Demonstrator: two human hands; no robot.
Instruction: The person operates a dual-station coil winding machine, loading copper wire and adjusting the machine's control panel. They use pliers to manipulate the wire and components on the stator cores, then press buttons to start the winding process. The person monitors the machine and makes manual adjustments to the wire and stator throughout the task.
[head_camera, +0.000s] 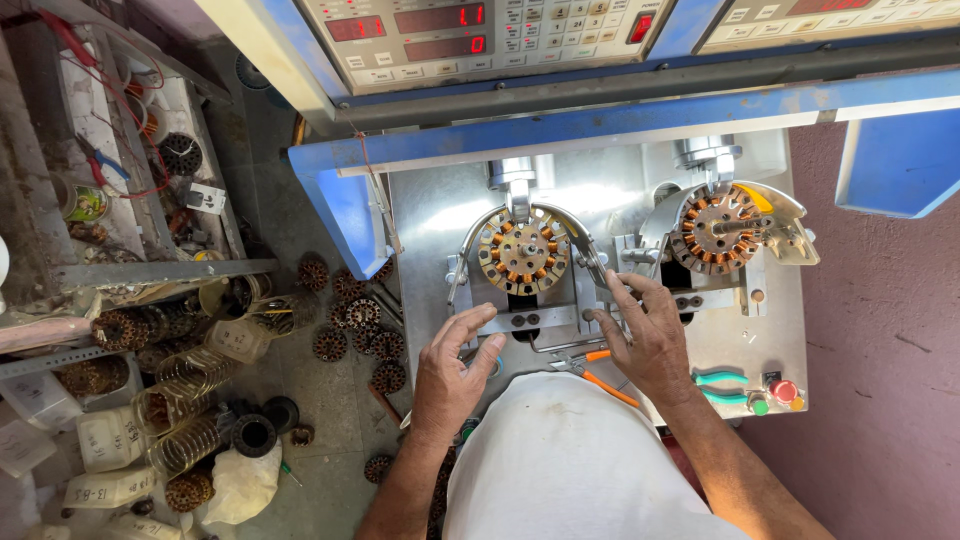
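Two round stators wound with copper wire sit in a winding machine: the left stator and the right stator, each under a metal spindle. My left hand rests flat on the grey metal machine table, fingers spread, just below the left stator's fixture. On the bracket between the two fixtures lies my right hand, its fingers touching the metal clamp near the left stator. Neither hand holds anything that I can see.
Orange-handled pliers and teal-handled cutters lie on the table near my right hand, next to a red button. A control panel with red digits is above. Several bare stators and wire coils litter the floor left.
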